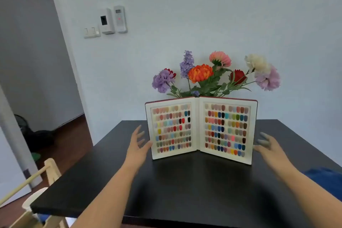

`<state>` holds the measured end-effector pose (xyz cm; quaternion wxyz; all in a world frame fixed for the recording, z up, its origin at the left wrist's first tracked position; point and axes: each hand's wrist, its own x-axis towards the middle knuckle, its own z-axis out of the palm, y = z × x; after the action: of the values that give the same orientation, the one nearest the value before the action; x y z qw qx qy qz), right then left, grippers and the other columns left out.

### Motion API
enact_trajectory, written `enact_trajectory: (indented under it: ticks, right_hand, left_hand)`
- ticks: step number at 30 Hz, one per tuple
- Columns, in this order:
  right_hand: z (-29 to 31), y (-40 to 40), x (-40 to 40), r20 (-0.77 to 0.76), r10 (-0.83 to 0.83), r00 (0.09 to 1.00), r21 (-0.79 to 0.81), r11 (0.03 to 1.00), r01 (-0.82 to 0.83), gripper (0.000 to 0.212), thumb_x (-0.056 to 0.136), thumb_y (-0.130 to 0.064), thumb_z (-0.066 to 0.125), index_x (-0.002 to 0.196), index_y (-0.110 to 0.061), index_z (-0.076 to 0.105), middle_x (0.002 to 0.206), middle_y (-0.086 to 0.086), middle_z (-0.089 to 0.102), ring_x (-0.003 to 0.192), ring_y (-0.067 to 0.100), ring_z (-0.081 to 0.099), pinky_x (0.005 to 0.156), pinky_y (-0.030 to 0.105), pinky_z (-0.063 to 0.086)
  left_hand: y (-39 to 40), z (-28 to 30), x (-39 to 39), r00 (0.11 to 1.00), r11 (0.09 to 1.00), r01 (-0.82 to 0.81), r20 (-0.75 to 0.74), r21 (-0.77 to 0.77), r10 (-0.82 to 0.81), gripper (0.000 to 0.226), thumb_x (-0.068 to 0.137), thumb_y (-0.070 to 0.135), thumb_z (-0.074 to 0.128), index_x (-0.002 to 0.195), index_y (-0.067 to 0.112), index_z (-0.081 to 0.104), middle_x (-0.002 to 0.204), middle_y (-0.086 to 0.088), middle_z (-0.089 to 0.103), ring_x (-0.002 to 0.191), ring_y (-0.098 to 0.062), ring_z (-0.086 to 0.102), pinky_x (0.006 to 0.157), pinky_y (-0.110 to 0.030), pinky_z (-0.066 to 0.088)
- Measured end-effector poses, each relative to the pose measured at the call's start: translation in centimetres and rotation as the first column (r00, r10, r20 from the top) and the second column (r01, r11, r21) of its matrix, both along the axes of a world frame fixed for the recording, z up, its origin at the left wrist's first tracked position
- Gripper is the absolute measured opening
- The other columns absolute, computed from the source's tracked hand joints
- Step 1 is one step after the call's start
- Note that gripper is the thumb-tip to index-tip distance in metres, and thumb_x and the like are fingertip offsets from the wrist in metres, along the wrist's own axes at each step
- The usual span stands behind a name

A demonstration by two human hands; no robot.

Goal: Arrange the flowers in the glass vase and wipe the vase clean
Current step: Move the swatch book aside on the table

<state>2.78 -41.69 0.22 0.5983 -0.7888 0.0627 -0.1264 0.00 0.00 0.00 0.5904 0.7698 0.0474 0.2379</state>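
Observation:
A bunch of artificial flowers (200,74) in purple, orange, pink, red and cream rises behind an open nail-colour sample book (200,129) that stands upright on the black table (185,187). The book hides the vase and the lower stems. My left hand (138,144) is open with fingers spread, just beside the book's left edge. My right hand (268,146) is open too, blurred, close to the book's right edge. Neither hand holds anything.
A blue cloth (325,179) lies at the table's right edge. A light wooden chair frame (50,170) and a white cup (35,200) sit off the table's left front corner. Wall switches and remote holders (111,21) hang on the wall behind.

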Motion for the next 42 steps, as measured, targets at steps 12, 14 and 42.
enact_trajectory:
  ticks: [12, 14, 42]
  right_hand:
    - [-4.0, 0.5, 2.4, -0.021, -0.050, 0.999, -0.249, 0.968, 0.043, 0.057, 0.089, -0.017, 0.063, 0.136, -0.033, 0.036, 0.101, -0.008, 0.059, 0.096, 0.015, 0.057, 0.081, 0.040, 0.048]
    - [-4.5, 0.6, 2.5, -0.019, -0.018, 1.000, -0.261, 0.965, 0.013, 0.062, 0.089, -0.018, 0.064, 0.136, -0.038, 0.031, 0.100, -0.011, 0.058, 0.096, 0.012, 0.054, 0.082, 0.040, 0.048]
    - [-6.4, 24.2, 8.9, 0.147, 0.404, 0.903, -0.375, 0.868, -0.327, 0.067, 0.088, -0.017, 0.066, 0.136, -0.040, 0.025, 0.102, -0.012, 0.056, 0.089, 0.005, 0.059, 0.078, 0.024, 0.048]
  left_hand:
    - [1.3, -4.3, 3.4, 0.982, 0.980, 0.098, -0.179, 0.174, -0.066, 0.074, 0.092, 0.012, 0.064, 0.126, 0.068, 0.030, 0.113, 0.019, 0.061, 0.102, 0.004, 0.061, 0.074, -0.018, 0.053]
    - [1.7, -5.0, 3.7, 0.980, 0.960, 0.107, -0.188, 0.259, -0.058, 0.073, 0.093, 0.013, 0.063, 0.141, 0.053, 0.025, 0.112, 0.018, 0.060, 0.099, 0.005, 0.061, 0.075, -0.014, 0.051]
    - [15.9, -6.2, 2.6, 0.974, 0.889, -0.129, -0.111, 0.440, 0.196, 0.073, 0.090, 0.010, 0.066, 0.140, 0.040, 0.021, 0.105, 0.017, 0.058, 0.091, -0.005, 0.064, 0.073, -0.020, 0.049]
